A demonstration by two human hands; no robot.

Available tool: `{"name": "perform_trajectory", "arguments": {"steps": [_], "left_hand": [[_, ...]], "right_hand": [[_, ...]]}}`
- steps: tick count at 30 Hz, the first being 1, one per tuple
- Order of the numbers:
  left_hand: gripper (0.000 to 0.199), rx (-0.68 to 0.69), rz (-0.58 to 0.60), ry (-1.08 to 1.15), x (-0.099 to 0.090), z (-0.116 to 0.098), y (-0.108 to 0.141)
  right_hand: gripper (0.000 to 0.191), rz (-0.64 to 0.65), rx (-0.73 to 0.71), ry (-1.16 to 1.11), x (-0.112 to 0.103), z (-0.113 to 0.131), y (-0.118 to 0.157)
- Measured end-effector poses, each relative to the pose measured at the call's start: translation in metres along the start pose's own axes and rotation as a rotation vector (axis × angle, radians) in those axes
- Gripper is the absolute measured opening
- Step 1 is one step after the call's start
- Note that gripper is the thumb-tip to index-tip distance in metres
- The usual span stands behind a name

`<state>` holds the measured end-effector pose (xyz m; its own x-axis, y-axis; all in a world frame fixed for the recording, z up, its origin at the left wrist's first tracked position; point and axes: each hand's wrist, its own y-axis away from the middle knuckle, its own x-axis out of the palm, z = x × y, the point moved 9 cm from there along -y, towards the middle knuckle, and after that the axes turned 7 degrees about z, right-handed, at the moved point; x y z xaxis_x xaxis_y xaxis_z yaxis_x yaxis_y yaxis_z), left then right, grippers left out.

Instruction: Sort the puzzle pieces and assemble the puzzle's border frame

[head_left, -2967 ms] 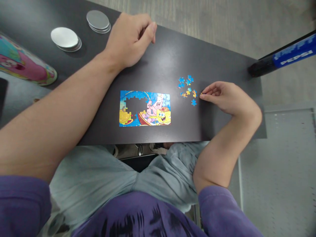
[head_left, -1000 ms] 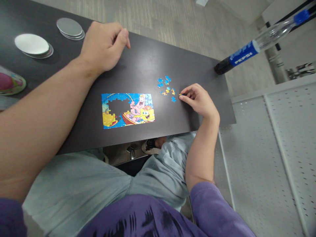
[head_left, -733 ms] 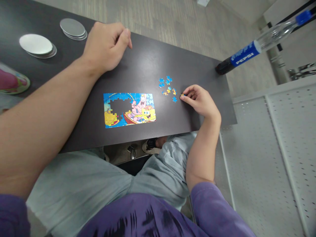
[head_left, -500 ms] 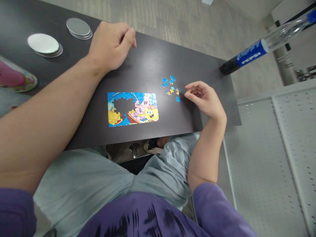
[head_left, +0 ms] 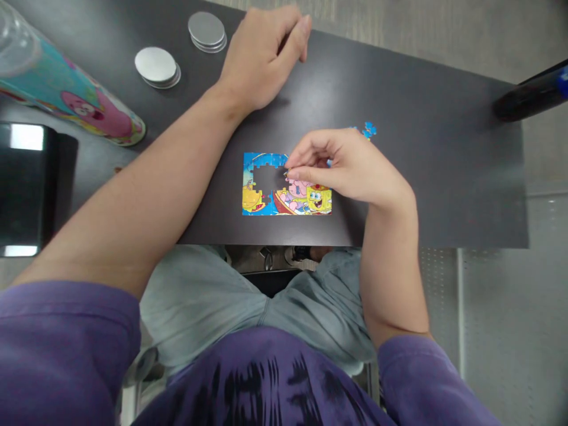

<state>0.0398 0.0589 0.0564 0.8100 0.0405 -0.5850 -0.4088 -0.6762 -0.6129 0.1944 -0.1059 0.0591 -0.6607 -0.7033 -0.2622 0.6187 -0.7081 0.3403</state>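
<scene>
- Clock centred on the jigsaw puzzle [head_left: 287, 205], which lies flat on the tabletop [head_left: 461, 195], part-assembled, gap toward its 10 o'clock.
- Right hand [head_left: 287, 172]: thumb and index pinch a small puzzle piece [head_left: 286, 174] at the gap's 3 o'clock edge. Touching or just above the tabletop: can't tell.
- Left hand [head_left: 264, 56]: loosely curled at 12 o'clock, by the far edge; nothing seen in it.
- Loose pieces [head_left: 369, 130] at 2 o'clock, partly behind right hand.
- Disc stacks: one [head_left: 155, 64] at 10–11 o'clock, other [head_left: 206, 28] at 11.
- Step, judged: offering the piece to the gap; not seated.
- Next move probably calls for turning it to match tabs, then pressing flat without shifting neighbours.
</scene>
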Motion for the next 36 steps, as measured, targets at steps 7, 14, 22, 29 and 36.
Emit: {"name": "perform_trajectory", "arguments": {"steps": [7,14,22,29,36], "left_hand": [[0.052,-0.051,0.075,-0.009,0.004,0.009,-0.002],[0.045,-0.165,0.119,-0.006,0.006,0.015,-0.001],[0.047,-0.036,-0.008,-0.066,0.009,0.02,0.001],[0.052,-0.083,0.023,-0.135,0.011,0.016,0.002],[0.05,-0.114,0.06,-0.169,0.01,0.017,0.001]], "right_hand": [[0.01,0.043,-0.042,0.189,0.006,0.016,-0.005],[0.006,0.061,-0.012,0.215,0.008,0.01,-0.008],[0.019,0.054,-0.161,0.131,0.001,0.008,-0.014],[0.022,0.103,-0.174,0.068,0.003,0.007,-0.012],[0.023,0.111,-0.178,0.06,0.006,0.011,-0.011]]}}
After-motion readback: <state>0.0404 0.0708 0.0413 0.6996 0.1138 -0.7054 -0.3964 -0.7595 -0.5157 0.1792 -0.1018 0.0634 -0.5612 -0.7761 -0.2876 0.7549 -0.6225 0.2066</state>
